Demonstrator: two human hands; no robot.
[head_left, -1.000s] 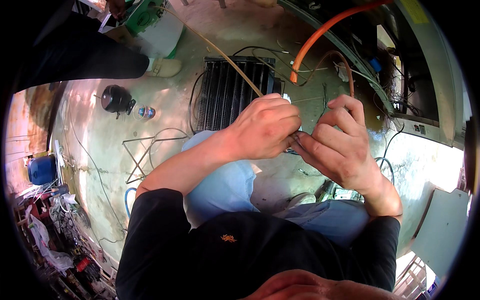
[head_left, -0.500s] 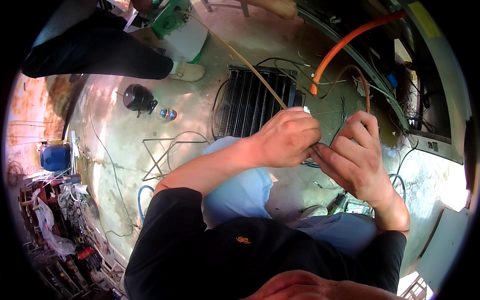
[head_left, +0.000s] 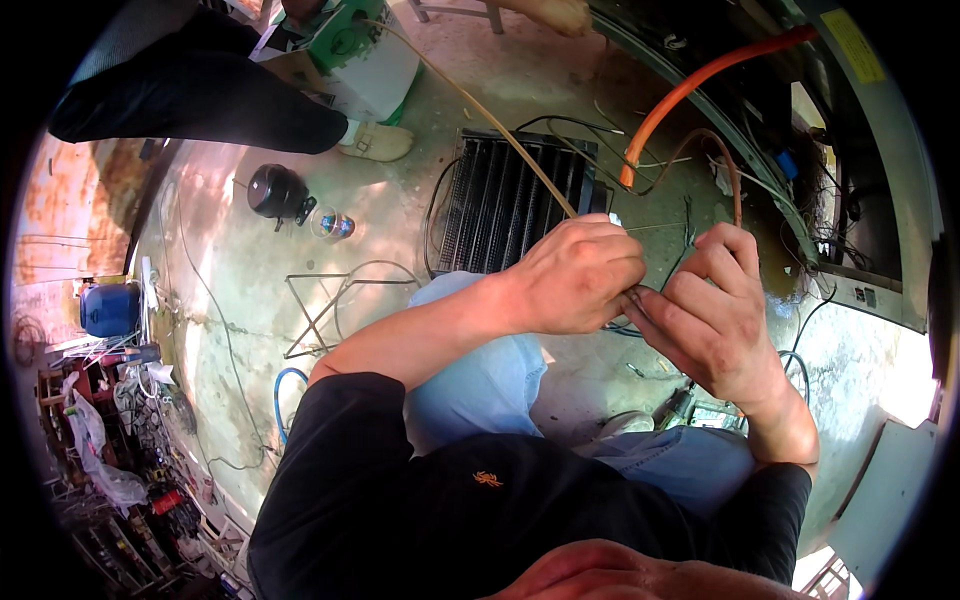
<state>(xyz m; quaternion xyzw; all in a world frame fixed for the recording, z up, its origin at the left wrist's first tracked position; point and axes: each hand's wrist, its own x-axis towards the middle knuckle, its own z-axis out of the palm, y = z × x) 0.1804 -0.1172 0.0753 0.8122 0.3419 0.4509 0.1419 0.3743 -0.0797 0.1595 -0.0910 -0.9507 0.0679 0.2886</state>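
Observation:
My left hand [head_left: 580, 275] is closed around a long, thin copper-coloured tube [head_left: 490, 115], which slants up to a green and white box. Beside it, my right hand [head_left: 710, 315] is also closed. A bent copper tube [head_left: 735, 180] comes down into its raised fingers from the metal cabinet on the right. Thumbs and fingertips of both hands meet in the middle, where the tube ends are mostly hidden. Behind the left hand, a black finned condenser [head_left: 500, 200] lies on the concrete floor.
An orange hose [head_left: 690, 85] hangs from the cabinet [head_left: 885, 220]. Left on the floor stand a black compressor [head_left: 275, 190] and a small clear jar [head_left: 332, 223]. Another person's leg [head_left: 200, 115] is at upper left, near the green and white box [head_left: 370, 55]. Piled tools lie lower left.
Both hands keep their grip and place almost unchanged. The view has shifted very slightly.

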